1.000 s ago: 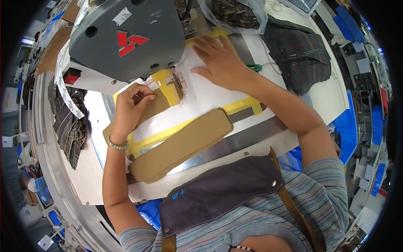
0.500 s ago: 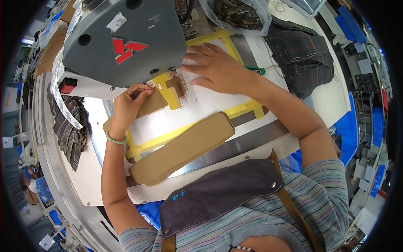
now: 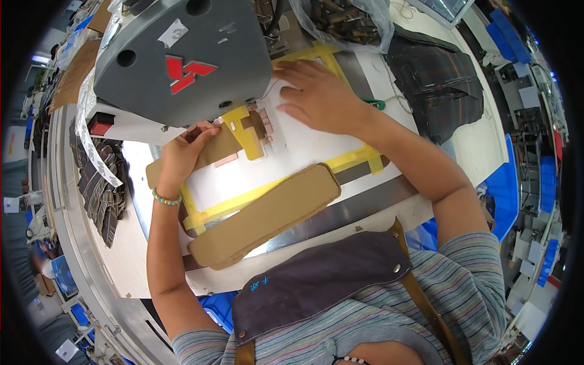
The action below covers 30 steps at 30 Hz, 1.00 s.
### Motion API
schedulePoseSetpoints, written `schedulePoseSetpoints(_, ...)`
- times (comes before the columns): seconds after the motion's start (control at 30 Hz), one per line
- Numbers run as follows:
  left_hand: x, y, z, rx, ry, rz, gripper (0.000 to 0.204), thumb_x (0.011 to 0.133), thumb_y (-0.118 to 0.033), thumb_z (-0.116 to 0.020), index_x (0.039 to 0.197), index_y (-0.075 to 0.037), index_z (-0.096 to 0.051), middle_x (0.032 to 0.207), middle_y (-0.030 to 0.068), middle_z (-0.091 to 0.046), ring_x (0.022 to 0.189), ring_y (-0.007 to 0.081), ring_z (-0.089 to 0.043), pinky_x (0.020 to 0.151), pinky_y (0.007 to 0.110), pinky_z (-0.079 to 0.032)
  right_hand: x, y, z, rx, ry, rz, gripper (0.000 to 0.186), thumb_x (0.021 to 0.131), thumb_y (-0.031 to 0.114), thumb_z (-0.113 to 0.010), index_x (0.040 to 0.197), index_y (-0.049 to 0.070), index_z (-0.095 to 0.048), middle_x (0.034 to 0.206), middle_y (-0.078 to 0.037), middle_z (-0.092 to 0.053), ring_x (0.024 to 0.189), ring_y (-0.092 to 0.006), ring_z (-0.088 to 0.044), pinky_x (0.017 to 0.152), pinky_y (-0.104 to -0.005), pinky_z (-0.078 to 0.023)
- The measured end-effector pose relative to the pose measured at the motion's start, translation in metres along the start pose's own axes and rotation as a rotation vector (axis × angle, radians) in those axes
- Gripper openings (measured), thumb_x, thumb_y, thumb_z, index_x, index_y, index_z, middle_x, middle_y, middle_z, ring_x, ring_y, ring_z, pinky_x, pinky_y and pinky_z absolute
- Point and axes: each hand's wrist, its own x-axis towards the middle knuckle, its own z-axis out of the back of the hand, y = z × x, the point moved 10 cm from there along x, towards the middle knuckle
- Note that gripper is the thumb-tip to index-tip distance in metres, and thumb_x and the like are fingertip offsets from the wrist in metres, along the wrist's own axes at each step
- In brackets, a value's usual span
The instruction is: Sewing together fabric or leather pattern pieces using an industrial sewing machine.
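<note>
Under a grey sewing machine head (image 3: 182, 61) with a red emblem, my left hand (image 3: 178, 159) is closed with thumb and fingers on a long brown strip (image 3: 220, 145). A yellow piece (image 3: 248, 137) lies across the strip's far end, just below the machine head. Pinkish cutouts show in the white sheet (image 3: 304, 143) around it. My right hand (image 3: 325, 100) hovers over the sheet by the machine's right edge, thumb apart from bent fingers. Some fingertips are partly hidden by the machine head, near a thin thread. Closer to me rests a second brown strip (image 3: 267, 216) with rough edges.
Yellow tape (image 3: 347, 159) borders the white sheet. Dark plaid fabric (image 3: 435, 85) is piled at the right, and more plaid cloth (image 3: 100, 188) hangs at the left. A clear bag of brown pieces (image 3: 344, 24) stands at the back. A green-handled tool (image 3: 374, 103) lies beyond my right wrist.
My right hand has shifted slightly right, its fingers more bent. The brown strip and my left hand have slid slightly left, and more pinkish cutouts show. The machine head has moved a little right.
</note>
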Motion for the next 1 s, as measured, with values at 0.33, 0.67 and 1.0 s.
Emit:
schedulePoseSetpoints(0.33,0.0,0.001,0.0,-0.085,-0.004,0.003,0.011,0.101,-0.012,-0.083,0.102,-0.001,-0.081,0.098,-0.0039,-0.075,0.091,0.0054,-0.065,0.086,0.023,-0.054,-0.001,0.02,0.001,0.155,-0.05,0.086,0.024,0.098,0.029,-0.078,0.1,0.007,-0.071,0.144,-0.012,-0.065,0.139,-0.0362,-0.056,0.114,-0.0512,-0.047)
schedulePoseSetpoints(0.67,-0.001,0.003,0.0,-0.029,-0.035,0.03,0.014,0.1,-0.015,-0.084,0.103,-0.002,-0.081,0.097,-0.0042,-0.075,0.089,0.0048,-0.063,0.084,0.023,-0.054,-0.001,0.001,0.006,0.183,-0.045,0.006,0.024,0.1,0.03,-0.075,0.106,0.007,-0.074,0.151,-0.014,-0.059,0.142,-0.0402,-0.053,0.118,-0.0521,-0.045)
schedulePoseSetpoints(1.0,-0.003,0.007,-0.002,-0.065,-0.049,-0.002,0.015,0.102,-0.012,-0.081,0.109,0.001,-0.082,0.101,-0.0005,-0.08,0.093,0.0061,-0.067,0.089,0.023,-0.055,-0.006,-0.004,-0.002,0.174,0.064,0.014,0.035,0.1,0.03,-0.075,0.13,0.011,-0.075,0.155,-0.014,-0.057,0.145,-0.039,-0.05,0.12,-0.0533,-0.043)
